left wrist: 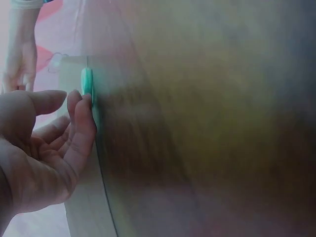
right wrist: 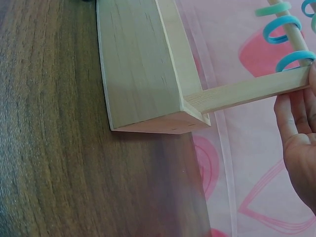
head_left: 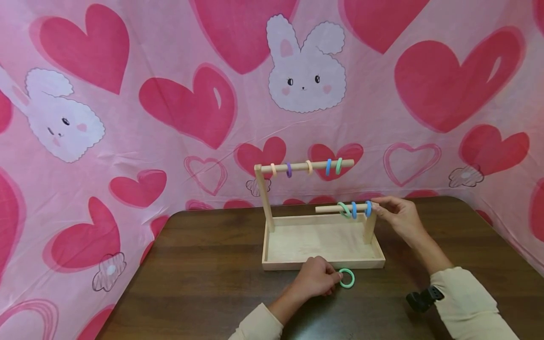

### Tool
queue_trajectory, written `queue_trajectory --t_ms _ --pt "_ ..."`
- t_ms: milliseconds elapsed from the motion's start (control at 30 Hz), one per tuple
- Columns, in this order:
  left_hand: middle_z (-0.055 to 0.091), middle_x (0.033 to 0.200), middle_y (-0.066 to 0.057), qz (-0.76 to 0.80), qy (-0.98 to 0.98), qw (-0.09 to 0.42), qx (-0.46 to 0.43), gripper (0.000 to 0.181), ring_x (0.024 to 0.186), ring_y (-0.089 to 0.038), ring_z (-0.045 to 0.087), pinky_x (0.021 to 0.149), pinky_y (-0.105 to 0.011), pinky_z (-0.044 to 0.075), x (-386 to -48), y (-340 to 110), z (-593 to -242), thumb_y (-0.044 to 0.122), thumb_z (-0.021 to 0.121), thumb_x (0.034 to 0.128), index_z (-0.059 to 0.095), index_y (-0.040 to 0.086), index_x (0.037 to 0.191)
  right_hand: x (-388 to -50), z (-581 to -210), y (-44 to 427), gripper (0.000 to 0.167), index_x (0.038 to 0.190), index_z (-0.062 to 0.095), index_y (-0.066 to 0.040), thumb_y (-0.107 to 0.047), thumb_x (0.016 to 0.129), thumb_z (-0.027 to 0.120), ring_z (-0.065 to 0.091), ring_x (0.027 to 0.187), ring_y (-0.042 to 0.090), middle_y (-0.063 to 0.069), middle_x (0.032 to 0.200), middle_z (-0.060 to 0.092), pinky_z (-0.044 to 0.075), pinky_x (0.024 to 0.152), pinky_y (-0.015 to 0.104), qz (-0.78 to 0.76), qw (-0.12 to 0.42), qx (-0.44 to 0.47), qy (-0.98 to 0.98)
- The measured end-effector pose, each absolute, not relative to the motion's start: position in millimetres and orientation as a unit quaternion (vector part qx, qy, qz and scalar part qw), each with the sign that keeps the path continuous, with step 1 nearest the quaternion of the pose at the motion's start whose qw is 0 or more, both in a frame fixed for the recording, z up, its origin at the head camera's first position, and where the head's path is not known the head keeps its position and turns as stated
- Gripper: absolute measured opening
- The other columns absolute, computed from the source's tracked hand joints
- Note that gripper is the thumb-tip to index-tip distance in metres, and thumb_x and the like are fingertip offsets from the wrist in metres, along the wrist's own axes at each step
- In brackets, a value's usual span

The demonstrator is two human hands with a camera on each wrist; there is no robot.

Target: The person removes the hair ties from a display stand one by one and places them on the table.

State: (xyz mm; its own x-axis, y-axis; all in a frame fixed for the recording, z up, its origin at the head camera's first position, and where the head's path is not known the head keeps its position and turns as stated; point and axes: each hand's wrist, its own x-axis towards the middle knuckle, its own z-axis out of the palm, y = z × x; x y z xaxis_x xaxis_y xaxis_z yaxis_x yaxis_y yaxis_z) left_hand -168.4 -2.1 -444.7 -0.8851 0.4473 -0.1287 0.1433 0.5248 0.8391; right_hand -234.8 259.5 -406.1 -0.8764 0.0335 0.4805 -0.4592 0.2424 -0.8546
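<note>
My left hand (head_left: 318,276) pinches a green ring (head_left: 347,278) at its fingertips, just in front of the wooden rack's tray (head_left: 323,265). The left wrist view shows this green ring (left wrist: 87,81) nearly edge-on. My right hand (head_left: 399,217) grips the top of the rack's short right post (head_left: 369,229), where the lower rod (head_left: 327,208) begins. On that rod hang a green ring (head_left: 344,210) and two blue rings, one blue ring (head_left: 368,208) close to my fingers. In the right wrist view, fingers (right wrist: 284,116) lie against the post (right wrist: 252,91).
The rack's taller left post (head_left: 264,198) carries an upper rod (head_left: 299,166) with several rings in peach, purple, blue and green. All stands on a dark wooden table (head_left: 204,264). A pink cloth (head_left: 250,118) with hearts and rabbits hangs behind. A black strap device (head_left: 425,298) is at the right sleeve.
</note>
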Motion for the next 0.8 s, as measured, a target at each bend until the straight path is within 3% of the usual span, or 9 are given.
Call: queue_trajectory --t_ms 133,367,633,800 --pt "0.055 0.048 0.005 0.443 0.861 0.157 0.195 0.023 0.039 0.000 0.048 0.042 -0.019 0.043 -170.8 -3.3 -444.0 0.015 0.069 0.0934 0.075 0.002 0.075 -234.7 -406.3 259.4 0.020 0.102 0.077 -0.014 0.002 0.093 0.068 0.064 0.085 -0.012 -0.033 0.093 0.071 0.052 0.072 0.008 0.596 0.207 0.140 -0.763" --pt "0.057 0.053 0.007 0.446 0.857 0.144 0.212 0.015 0.043 0.001 0.049 0.044 -0.018 0.042 -172.7 -3.9 -442.9 0.014 0.069 0.0927 0.075 0.005 0.082 -234.4 -406.8 258.0 0.014 0.105 0.075 -0.001 0.003 0.092 0.069 0.064 0.083 -0.011 -0.034 0.092 0.070 0.052 0.070 0.009 0.588 0.211 0.131 -0.769" --pt "0.070 0.063 -0.002 0.474 0.853 0.055 0.211 0.011 0.048 0.005 0.050 0.050 -0.016 0.044 -176.9 -0.6 -437.1 0.012 0.069 0.0919 0.077 0.004 0.089 -235.9 -408.3 258.6 0.016 0.105 0.075 0.001 0.007 0.091 0.069 0.064 0.084 -0.011 -0.032 0.092 0.071 0.051 0.069 0.009 0.591 0.221 0.140 -0.763" --pt "0.072 0.073 -0.002 0.491 0.848 0.032 0.196 0.012 0.059 0.004 0.051 0.054 -0.016 0.045 -181.7 -1.1 -432.9 0.016 0.071 0.0920 0.077 0.006 0.090 -237.4 -409.2 258.9 0.019 0.104 0.076 -0.002 0.009 0.090 0.068 0.064 0.086 -0.011 -0.031 0.093 0.072 0.051 0.072 0.008 0.600 0.223 0.152 -0.753"
